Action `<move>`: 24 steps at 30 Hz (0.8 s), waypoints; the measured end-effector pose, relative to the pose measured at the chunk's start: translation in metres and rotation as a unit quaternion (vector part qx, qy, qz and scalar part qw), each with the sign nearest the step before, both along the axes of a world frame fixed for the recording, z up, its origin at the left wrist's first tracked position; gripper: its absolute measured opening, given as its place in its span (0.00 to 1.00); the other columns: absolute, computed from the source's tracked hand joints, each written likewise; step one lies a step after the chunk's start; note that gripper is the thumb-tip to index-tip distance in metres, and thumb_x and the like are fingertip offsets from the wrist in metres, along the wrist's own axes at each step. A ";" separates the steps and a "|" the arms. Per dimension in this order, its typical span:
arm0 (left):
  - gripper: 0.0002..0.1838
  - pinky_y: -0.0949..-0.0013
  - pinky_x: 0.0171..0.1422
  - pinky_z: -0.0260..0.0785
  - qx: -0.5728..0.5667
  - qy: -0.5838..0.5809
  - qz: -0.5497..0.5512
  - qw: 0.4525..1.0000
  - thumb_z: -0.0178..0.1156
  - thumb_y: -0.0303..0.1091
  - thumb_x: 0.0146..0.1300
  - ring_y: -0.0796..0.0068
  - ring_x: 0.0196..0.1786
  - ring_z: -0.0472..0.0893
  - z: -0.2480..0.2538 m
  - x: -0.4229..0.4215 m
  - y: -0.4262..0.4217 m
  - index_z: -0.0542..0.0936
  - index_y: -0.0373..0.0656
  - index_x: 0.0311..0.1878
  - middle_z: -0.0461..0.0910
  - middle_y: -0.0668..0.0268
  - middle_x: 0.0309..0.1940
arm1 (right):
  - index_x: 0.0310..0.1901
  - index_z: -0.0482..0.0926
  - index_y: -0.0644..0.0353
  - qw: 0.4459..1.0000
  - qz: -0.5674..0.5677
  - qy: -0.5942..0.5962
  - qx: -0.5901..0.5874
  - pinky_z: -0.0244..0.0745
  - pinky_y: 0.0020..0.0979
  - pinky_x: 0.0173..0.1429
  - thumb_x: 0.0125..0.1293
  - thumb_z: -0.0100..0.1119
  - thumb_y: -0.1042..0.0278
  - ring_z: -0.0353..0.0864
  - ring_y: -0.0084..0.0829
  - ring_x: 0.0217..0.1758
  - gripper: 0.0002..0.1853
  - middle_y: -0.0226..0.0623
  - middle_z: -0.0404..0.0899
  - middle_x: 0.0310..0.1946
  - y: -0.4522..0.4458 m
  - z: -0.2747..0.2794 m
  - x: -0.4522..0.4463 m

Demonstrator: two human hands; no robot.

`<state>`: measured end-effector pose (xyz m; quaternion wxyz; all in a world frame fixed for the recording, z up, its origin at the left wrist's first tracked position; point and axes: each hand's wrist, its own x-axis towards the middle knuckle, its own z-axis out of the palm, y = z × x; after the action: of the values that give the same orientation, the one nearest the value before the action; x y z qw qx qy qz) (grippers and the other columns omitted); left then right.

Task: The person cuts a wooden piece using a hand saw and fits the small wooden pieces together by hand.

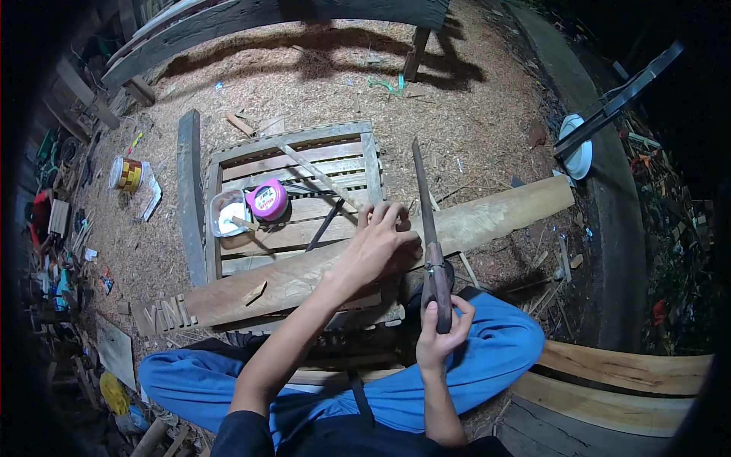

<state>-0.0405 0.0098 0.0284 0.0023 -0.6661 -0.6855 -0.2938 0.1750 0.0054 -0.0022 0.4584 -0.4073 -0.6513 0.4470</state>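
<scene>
A long wooden plank [297, 274] lies slantwise in front of me across a low slatted wooden stand. My left hand [375, 240] rests on the plank near its middle, its fingers bent over the far edge. In my right hand [445, 331] is a handsaw [425, 198], gripped by its dark wooden handle. The saw's blade points away from me, seen almost edge-on, and crosses above the plank just right of my left hand. Whether its teeth touch the wood cannot be told. A thin wooden strip [316, 171] on the slats runs towards my left fingers.
On the slatted stand [371, 164] sit a pink tape measure [268, 200] and a clear plastic tub [228, 215] with white contents. A wood chip [255, 293] lies on the plank. Beyond are a bench [282, 30], a patterned can [126, 174] and a white dish [576, 148]. Boards [609, 400] lie right.
</scene>
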 end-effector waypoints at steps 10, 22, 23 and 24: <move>0.14 0.51 0.62 0.72 0.104 -0.197 0.182 0.958 0.76 0.38 0.62 0.47 0.60 0.75 -0.011 0.032 -0.014 0.84 0.41 0.44 0.73 0.52 0.51 | 0.57 0.62 0.58 0.994 0.041 0.089 -0.039 0.62 0.25 0.23 0.78 0.56 0.73 0.68 0.20 0.19 0.15 0.30 0.71 0.22 -0.007 -0.005 0.009; 0.14 0.45 0.82 0.60 0.094 -0.123 0.178 0.972 0.75 0.42 0.60 0.41 0.80 0.66 -0.025 0.031 -0.028 0.88 0.44 0.44 0.72 0.46 0.75 | 0.56 0.62 0.61 0.978 0.040 0.178 -0.099 0.61 0.24 0.22 0.75 0.59 0.75 0.68 0.19 0.19 0.16 0.33 0.73 0.26 -0.023 -0.005 0.012; 0.15 0.44 0.82 0.58 0.088 -0.119 0.179 0.973 0.74 0.44 0.60 0.42 0.80 0.66 -0.026 0.032 -0.028 0.88 0.44 0.44 0.71 0.46 0.75 | 0.56 0.62 0.58 0.985 0.037 0.154 -0.072 0.58 0.24 0.21 0.77 0.53 0.75 0.62 0.17 0.18 0.12 0.28 0.66 0.20 -0.022 0.000 0.009; 0.16 0.43 0.83 0.57 0.082 -0.117 0.179 0.973 0.74 0.45 0.60 0.43 0.80 0.67 -0.025 0.033 -0.028 0.88 0.45 0.45 0.71 0.46 0.76 | 0.56 0.62 0.58 0.985 0.037 0.152 -0.071 0.58 0.24 0.21 0.77 0.53 0.75 0.62 0.17 0.18 0.12 0.28 0.66 0.20 -0.021 0.000 0.010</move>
<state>-0.0078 -0.0180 0.0036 0.0294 -0.4908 -0.7628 -0.4199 0.1847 -0.0160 -0.0023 0.5048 -0.3419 -0.5555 0.5655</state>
